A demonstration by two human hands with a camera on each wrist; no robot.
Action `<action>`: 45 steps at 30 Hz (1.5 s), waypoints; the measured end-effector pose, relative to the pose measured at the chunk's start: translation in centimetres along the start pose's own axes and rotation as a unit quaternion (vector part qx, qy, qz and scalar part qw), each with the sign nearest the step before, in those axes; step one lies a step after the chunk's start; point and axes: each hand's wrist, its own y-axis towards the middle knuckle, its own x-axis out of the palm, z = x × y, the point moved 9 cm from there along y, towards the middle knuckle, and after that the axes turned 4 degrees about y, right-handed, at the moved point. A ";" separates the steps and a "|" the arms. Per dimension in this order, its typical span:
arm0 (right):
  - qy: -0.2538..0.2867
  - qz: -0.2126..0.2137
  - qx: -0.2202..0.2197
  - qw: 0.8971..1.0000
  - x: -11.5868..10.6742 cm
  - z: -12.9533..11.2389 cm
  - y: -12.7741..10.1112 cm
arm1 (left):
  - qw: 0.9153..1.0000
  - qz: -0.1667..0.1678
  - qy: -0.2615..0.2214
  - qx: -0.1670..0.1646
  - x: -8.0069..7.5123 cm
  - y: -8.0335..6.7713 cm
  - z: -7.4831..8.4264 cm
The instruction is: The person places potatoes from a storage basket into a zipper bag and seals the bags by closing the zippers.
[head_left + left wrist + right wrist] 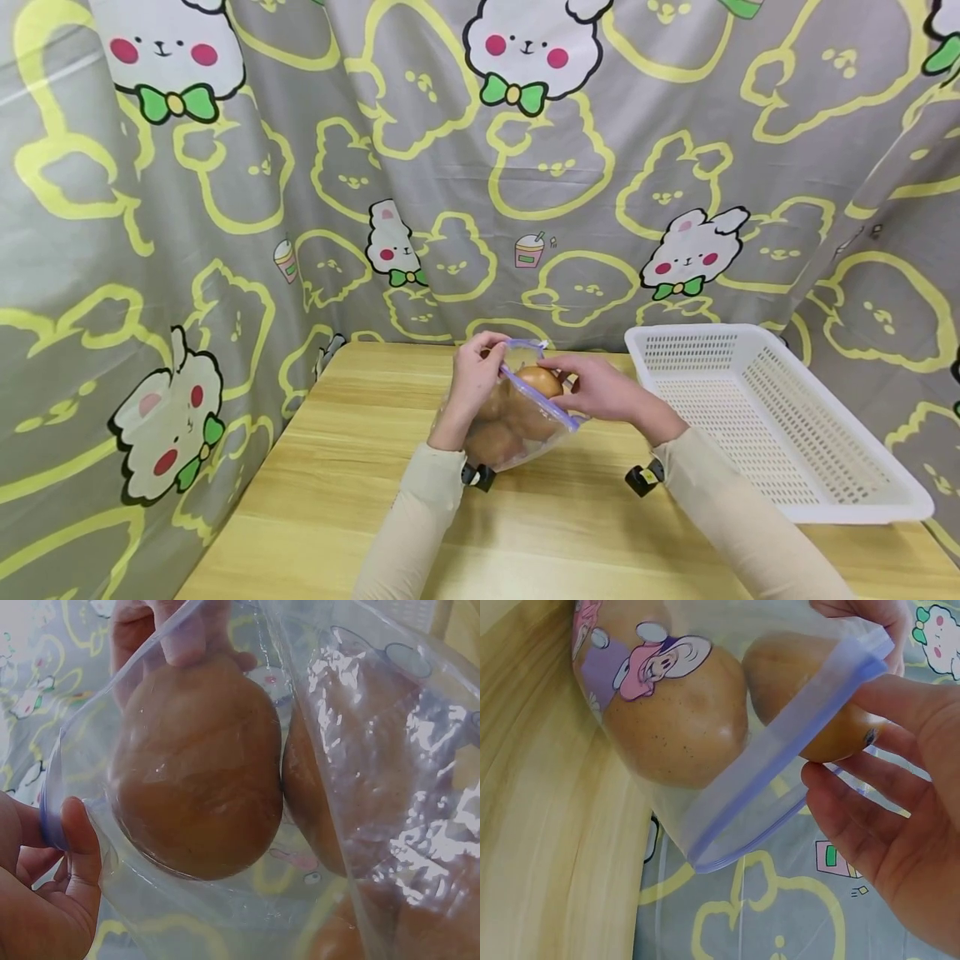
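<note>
A clear zip bag (546, 443) with a purple zip strip and cartoon prints holds several round, brown pears (675, 712). My left hand (474, 379) pinches the bag's rim at one side of the mouth, thumb against the purple strip in the left wrist view. Within the open mouth, my right hand (603, 390) grips one brown pear (832, 735) with its thumb and fingertips. This pear has a dark spot at its end, and most of it lies inside the bag. Behind the plastic in the left wrist view, it hangs beside another pear (304, 795).
To the right on the wooden table (315, 508) stands a white perforated plastic basket (780, 417). A grey patterned curtain (450, 192) hangs behind the table and along its left side. Black wrist cameras (643, 479) sit under both wrists.
</note>
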 end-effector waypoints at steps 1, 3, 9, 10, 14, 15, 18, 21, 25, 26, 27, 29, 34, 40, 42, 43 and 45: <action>-0.005 0.001 0.001 1.000 0.0 -0.1 0.1 | 1.000 0.000 -0.001 0.001 0.0 0.0 0.0; -0.021 0.005 0.000 1.000 -0.1 -0.2 0.2 | 1.000 -0.001 -0.004 0.001 0.0 0.0 0.0; -0.067 0.021 -0.019 0.997 -0.2 -0.3 0.7 | 1.000 -0.001 -0.003 0.005 -0.1 0.1 0.1; -0.070 0.023 -0.024 0.997 -0.2 -0.4 0.7 | 1.000 -0.001 -0.003 0.006 -0.1 0.1 0.1; -0.070 0.028 -0.037 0.996 -0.1 -0.4 0.9 | 1.000 -0.002 -0.009 0.002 0.0 0.1 0.1; -0.069 0.028 -0.038 0.997 0.0 -0.3 1.0 | 1.000 -0.003 -0.011 0.001 0.0 0.1 0.1; -0.069 0.028 -0.035 0.997 0.1 -0.1 1.2 | 1.000 -0.005 -0.012 -0.003 0.0 0.2 0.0; -0.064 0.028 -0.030 0.997 0.1 0.1 1.3 | 1.000 -0.006 -0.010 -0.004 0.0 0.2 -0.1; -0.044 0.031 -0.023 0.998 0.1 0.1 1.5 | 1.000 -0.005 -0.009 -0.004 -0.1 0.3 -0.1; -0.038 0.030 -0.023 0.999 0.1 0.1 1.5 | 1.000 -0.004 -0.007 -0.005 -0.1 0.3 -0.2; -0.033 0.029 -0.023 0.999 0.2 0.1 1.5 | 1.000 -0.002 -0.006 -0.007 -0.2 0.3 -0.2; -0.023 0.025 -0.022 0.999 0.2 0.2 1.5 | 1.000 0.003 -0.004 -0.010 -0.3 0.3 -0.2; 0.004 0.024 -0.029 0.999 0.2 0.5 1.4 | 1.000 0.010 -0.007 -0.018 -0.6 0.4 -0.4; 0.020 0.043 -0.028 0.998 -0.4 0.4 0.7 | 1.000 0.020 -0.016 -0.013 -0.9 0.7 -0.7; 0.017 0.046 -0.020 0.999 -0.5 0.4 0.3 | 1.000 0.025 -0.014 -0.008 -1.1 0.7 -0.5; 0.012 0.047 -0.015 0.999 -0.5 0.3 0.1 | 1.000 0.026 -0.014 -0.008 -1.2 0.7 -0.5; 0.002 0.042 -0.005 0.999 -0.4 0.2 -0.3 | 0.999 0.029 -0.014 -0.009 -1.3 0.8 -0.6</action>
